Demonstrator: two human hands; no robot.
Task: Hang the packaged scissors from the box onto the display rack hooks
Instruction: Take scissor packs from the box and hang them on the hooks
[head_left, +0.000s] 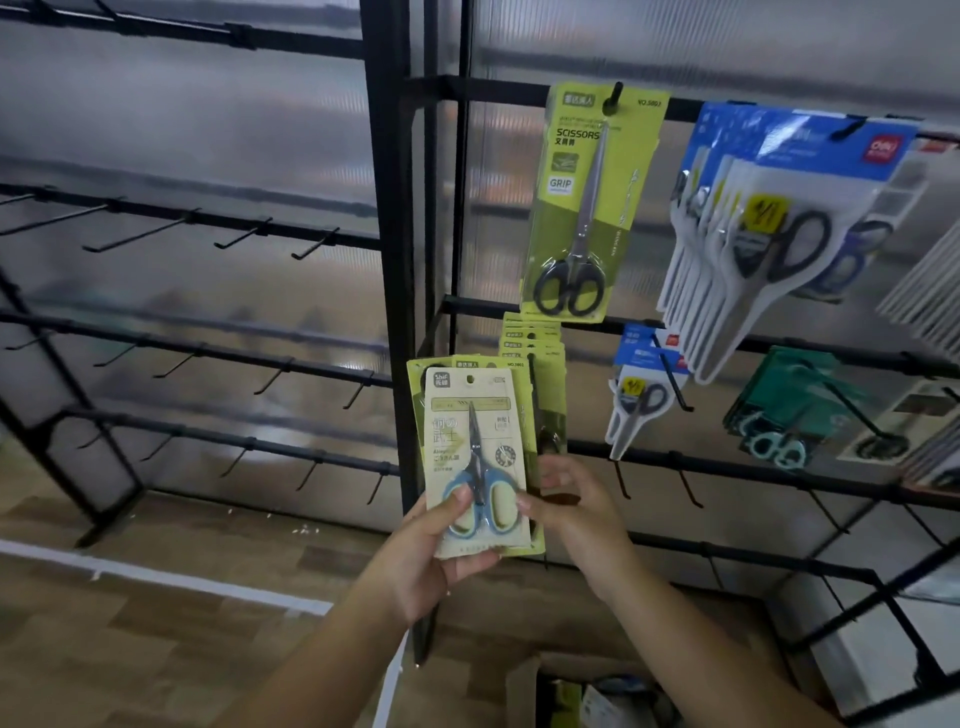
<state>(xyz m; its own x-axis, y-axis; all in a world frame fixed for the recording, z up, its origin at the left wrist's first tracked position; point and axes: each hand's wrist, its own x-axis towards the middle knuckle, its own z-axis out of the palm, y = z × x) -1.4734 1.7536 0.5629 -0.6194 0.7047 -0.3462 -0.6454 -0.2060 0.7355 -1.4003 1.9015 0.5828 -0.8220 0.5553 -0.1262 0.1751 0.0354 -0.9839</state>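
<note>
Right now both hands hold a small stack of scissor packs upright in front of the black display rack (395, 270). The left hand (441, 551) grips the stack from below and from its left edge, thumb pressed across the front of the cream pack (475, 457), over the blue handles of the scissors inside. The right hand (571, 509) pinches the stack's right edge, fingers curled behind it and thumb at the front. Behind the cream pack sit at least two green packs (543, 395), their tops fanned up and to the right.

The cream pack stands with its long side vertical; the scissor tips point up and its hang hole (470, 380) is at the top edge, well above both hands. Directly behind the stack's upper right, more green packs (530, 338) already hang in a row on a lower rail. Higher up, a single large green pack (584, 208) hangs from a top-rail hook (617, 96). Blue-and-white packs (769, 218) fill the hooks to the right, and bare hooks (685, 488) stick out just right of the right hand.

I judge the coming move needs one pack separated and its top hole lifted onto a hook tip; the right hand is nearer the rack's free hooks. The cardboard box (524, 691) sits on the floor below the forearms.
</note>
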